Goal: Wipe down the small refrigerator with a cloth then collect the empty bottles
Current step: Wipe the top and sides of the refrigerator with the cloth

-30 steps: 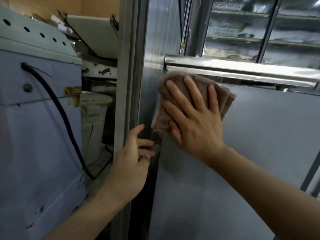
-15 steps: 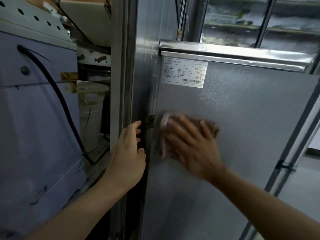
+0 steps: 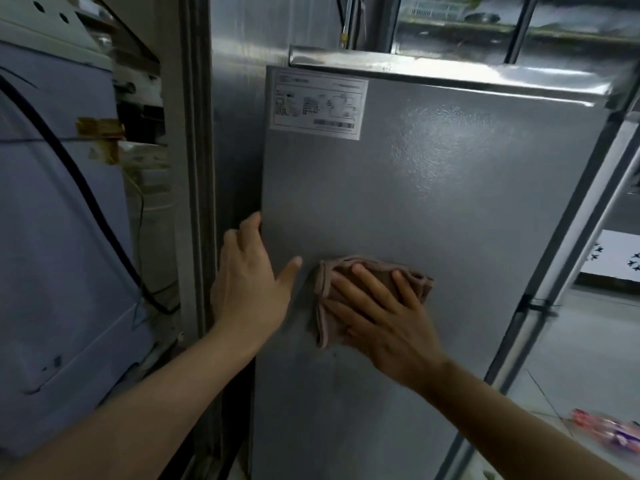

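The small refrigerator point(image 3: 450, 209) fills the middle of the view, a grey textured side panel with a white label point(image 3: 318, 105) near its top left corner. My right hand point(image 3: 377, 317) presses a folded brown cloth point(image 3: 349, 268) flat against the panel, fingers spread and straight. My left hand point(image 3: 249, 275) rests on the panel's left edge, thumb on the grey face and fingers reaching round behind the edge. No bottles are clearly in view.
A metal post point(image 3: 194, 168) stands just left of the refrigerator. Further left is a pale blue appliance point(image 3: 59, 237) with a black cable point(image 3: 90, 202). Glass shelving point(image 3: 485, 19) shows behind the top. Blurred pink packaging point(image 3: 609, 431) lies on the floor at lower right.
My right hand has wiped the cloth down the panel, from just under the top trim to mid-height. The white label is now uncovered. My left hand stays at the left edge.
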Motion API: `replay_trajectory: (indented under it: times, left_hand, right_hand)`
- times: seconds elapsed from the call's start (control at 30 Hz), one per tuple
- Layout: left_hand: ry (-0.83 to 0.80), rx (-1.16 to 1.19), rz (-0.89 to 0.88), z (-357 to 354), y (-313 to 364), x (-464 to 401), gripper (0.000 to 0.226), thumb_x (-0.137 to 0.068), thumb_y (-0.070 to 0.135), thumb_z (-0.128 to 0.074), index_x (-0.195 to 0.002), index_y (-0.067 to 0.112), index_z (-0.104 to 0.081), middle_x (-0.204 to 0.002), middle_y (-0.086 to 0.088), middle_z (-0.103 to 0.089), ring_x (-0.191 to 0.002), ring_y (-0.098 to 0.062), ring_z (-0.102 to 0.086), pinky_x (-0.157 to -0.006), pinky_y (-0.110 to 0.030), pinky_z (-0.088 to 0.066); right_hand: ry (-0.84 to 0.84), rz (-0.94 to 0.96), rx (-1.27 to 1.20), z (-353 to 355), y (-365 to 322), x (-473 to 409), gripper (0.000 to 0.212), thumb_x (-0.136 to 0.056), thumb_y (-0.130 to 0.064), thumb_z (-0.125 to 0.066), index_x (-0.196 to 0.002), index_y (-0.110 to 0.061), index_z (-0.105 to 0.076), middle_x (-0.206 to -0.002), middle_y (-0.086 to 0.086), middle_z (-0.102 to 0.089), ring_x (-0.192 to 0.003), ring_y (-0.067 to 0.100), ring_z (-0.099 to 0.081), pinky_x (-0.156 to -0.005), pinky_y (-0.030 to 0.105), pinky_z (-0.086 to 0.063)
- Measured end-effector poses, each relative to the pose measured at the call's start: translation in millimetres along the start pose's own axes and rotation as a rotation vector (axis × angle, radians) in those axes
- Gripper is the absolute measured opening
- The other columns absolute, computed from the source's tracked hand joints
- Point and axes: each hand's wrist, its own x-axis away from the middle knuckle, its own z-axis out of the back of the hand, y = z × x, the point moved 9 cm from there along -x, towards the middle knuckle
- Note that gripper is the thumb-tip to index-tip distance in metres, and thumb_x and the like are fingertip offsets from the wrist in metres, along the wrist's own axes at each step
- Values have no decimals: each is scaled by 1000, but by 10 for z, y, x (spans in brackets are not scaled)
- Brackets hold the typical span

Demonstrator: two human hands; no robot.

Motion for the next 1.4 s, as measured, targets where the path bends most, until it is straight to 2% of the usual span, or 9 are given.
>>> replay_trajectory:
  times: [0.13, 0.23, 0.37, 0.53, 0.67, 0.83, 1.07, 1.2, 1.4]
  left_hand:
    - [32, -29, 14, -62, 11, 14, 80, -81, 44, -63, -143, 15, -21, -129, -13, -37, -115, -28, -43, -84, -39, -44]
    - [45, -9, 11, -108, 7, 24, 81, -82, 44, -62, -144, 15, -18, -130, -15, -36, -117, -30, -41, -91, -43, -44]
    - [52, 21, 22, -130, -26, 48, 82, -83, 45, -60, -145, 20, -13, -135, -12, -32, -121, -28, -39, -95, -41, -39]
    - [53, 10, 19, -122, 0, 50, 81, -85, 46, -58, -146, 22, -11, -137, -11, -30, -123, -28, -38, -94, -39, -38]
    - [65, 4, 16, -122, 16, 50, 80, -85, 45, -58, -146, 22, -12, -137, -11, -31, -122, -27, -38, -93, -38, -37]
    - [69, 13, 8, -134, -9, 57, 81, -84, 45, -58, -146, 20, -12, -136, -11, -31, -121, -27, -40, -94, -37, -37]
    - [78, 13, 17, -153, -60, 51, 81, -82, 48, -57, -146, 23, -13, -138, -13, -32, -123, -29, -39, -95, -40, -37]
    - [80, -17, 25, -188, -88, 75, 79, -83, 45, -56, -145, 18, -16, -135, -18, -35, -122, -34, -38, -96, -45, -37]
    - [93, 8, 39, -268, -179, 168, 73, -85, 46, -50, -145, 21, -17, -138, -16, -36, -123, -27, -36, -96, -34, -30]
  right_hand:
    - [156, -267, -18, 420, 891, -262, 60, -93, -42, -40, -148, -25, -24, -157, 1, -18, -146, 26, -7, -114, 51, 1]
    - [243, -332, 25, 567, 1275, -362, 56, -97, -39, -37, -149, -22, -24, -156, 6, -20, -145, 31, -9, -114, 55, 0]
    - [150, -333, 15, 235, 870, 126, 59, -96, -42, -35, -149, -24, -19, -157, 4, -12, -146, 32, -2, -113, 57, 3]
    - [-50, -176, 60, -109, 474, 852, 64, -90, -47, -37, -147, -25, -17, -152, 7, -21, -147, 27, 4, -114, 54, 0]
    - [55, -318, 16, 155, 955, 635, 69, -88, -47, -45, -148, -24, -22, -153, 8, -21, -147, 29, -1, -113, 55, -1]
    - [259, -520, 68, 528, 1617, 350, 60, -94, -35, -33, -150, -19, -21, -158, 10, -10, -146, 33, -4, -113, 57, -2]
    - [16, -481, 21, 168, 954, 1110, 63, -89, -37, -41, -141, -4, -26, -151, 23, -16, -138, 45, -19, -114, 59, -9]
    - [129, -607, 69, 415, 1400, 945, 75, -82, -31, -58, -143, -1, -26, -150, 28, -22, -140, 40, -15, -115, 51, -4]
    - [259, -656, 140, 614, 1820, 688, 62, -95, -35, -33, -147, -1, -26, -151, 29, -20, -142, 41, -13, -116, 54, -9]
